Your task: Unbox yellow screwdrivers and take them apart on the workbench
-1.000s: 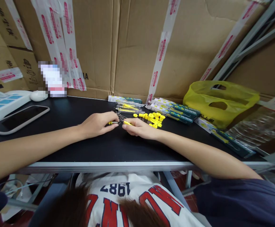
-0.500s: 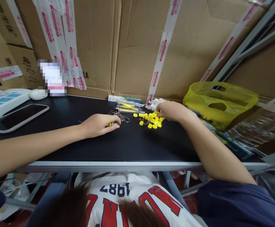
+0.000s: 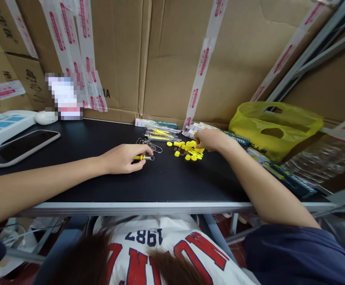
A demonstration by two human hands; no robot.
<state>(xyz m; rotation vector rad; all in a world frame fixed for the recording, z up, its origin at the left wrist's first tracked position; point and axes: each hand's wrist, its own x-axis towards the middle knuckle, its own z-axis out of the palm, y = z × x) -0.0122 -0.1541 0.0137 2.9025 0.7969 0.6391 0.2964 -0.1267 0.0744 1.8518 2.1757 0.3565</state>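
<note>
My left hand rests on the black table, closed round a slim yellow piece with a metal tip that sticks out past the fingers. Just behind its fingertips are looped metal wire pieces. My right hand has its fingers bent down at the right side of a pile of small yellow parts; whatever its fingertips pinch is hidden. Small dark springs lie among the yellow parts. Behind them are clear tubes and yellow sticks.
A phone, a white power strip and a white mouse are at the left. A yellow bag, a teal box and a clear plastic pack stand right. Cardboard walls the back.
The fingers of my left hand have parted a little, showing more of the yellow piece and its metal tip. My right hand has shifted slightly left at the pile.
</note>
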